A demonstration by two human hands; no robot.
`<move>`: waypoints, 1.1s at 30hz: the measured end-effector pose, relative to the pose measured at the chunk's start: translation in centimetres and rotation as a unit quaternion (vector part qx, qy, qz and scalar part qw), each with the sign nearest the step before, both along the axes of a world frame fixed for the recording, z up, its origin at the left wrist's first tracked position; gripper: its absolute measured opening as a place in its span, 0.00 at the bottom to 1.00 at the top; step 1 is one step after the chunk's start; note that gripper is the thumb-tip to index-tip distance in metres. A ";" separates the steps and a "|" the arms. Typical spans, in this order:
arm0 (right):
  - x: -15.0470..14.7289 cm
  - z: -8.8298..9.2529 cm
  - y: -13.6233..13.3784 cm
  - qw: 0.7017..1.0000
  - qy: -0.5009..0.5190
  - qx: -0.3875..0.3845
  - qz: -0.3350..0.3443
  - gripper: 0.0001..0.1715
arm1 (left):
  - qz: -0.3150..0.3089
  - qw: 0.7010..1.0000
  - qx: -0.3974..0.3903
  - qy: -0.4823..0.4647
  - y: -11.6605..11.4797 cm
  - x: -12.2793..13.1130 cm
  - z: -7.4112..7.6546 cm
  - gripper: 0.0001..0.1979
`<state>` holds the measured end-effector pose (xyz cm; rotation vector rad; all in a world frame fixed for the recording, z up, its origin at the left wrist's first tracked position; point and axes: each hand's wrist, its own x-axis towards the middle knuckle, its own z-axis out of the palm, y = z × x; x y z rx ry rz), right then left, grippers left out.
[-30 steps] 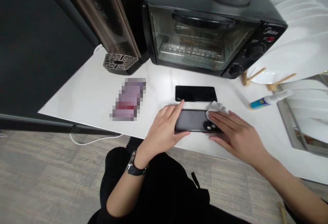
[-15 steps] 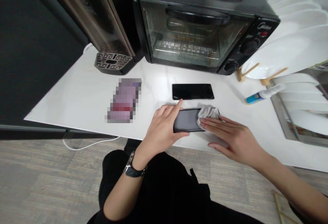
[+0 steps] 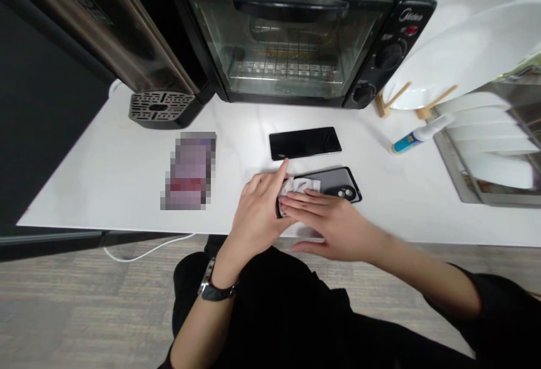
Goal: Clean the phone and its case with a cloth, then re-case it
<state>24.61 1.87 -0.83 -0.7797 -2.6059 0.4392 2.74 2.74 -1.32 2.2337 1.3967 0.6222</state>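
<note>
A grey phone case (image 3: 332,179) with a black rim and camera holes at its right end lies on the white counter. My left hand (image 3: 256,205) grips its left end, with the thumb and forefinger at opposite edges. With fingers together, my right hand (image 3: 333,225) presses a crumpled whitish wipe (image 3: 310,184) onto the case, close to my left hand. The wipe and both hands cover the case's left part. Just beyond it is a black phone (image 3: 304,143), its glossy face up.
A pixelated purple packet (image 3: 188,169) lies to the left. Behind stand a toaster oven (image 3: 287,53) and a drinks machine with a drip tray (image 3: 160,107). To the right are a small spray bottle (image 3: 408,142), plates (image 3: 456,53) in wooden holders, and a metal dish rack (image 3: 456,172).
My right hand has slid the wipe leftward from the case's right end to its left end, uncovering the camera holes. The case is slightly more tilted, and the camera view has shifted.
</note>
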 end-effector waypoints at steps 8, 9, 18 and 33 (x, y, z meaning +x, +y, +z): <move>8.5 0.4 -0.6 0.982 -0.085 0.074 -0.152 0.37 | -0.009 1.000 -0.015 -0.008 0.4 0.1 0.5 0.61; 8.2 0.3 -0.5 0.981 -0.084 0.077 -0.158 0.38 | -0.013 1.000 -0.017 -0.008 0.4 0.1 0.6 0.61; -2.0 -0.4 0.0 0.999 0.011 0.010 -0.046 0.45 | -0.030 0.999 -0.005 -0.017 0.4 -0.3 0.3 0.52; 2.4 -0.5 0.0 0.988 -0.025 0.052 -0.146 0.39 | -0.023 0.999 -0.037 -0.021 0.6 -0.3 0.6 0.58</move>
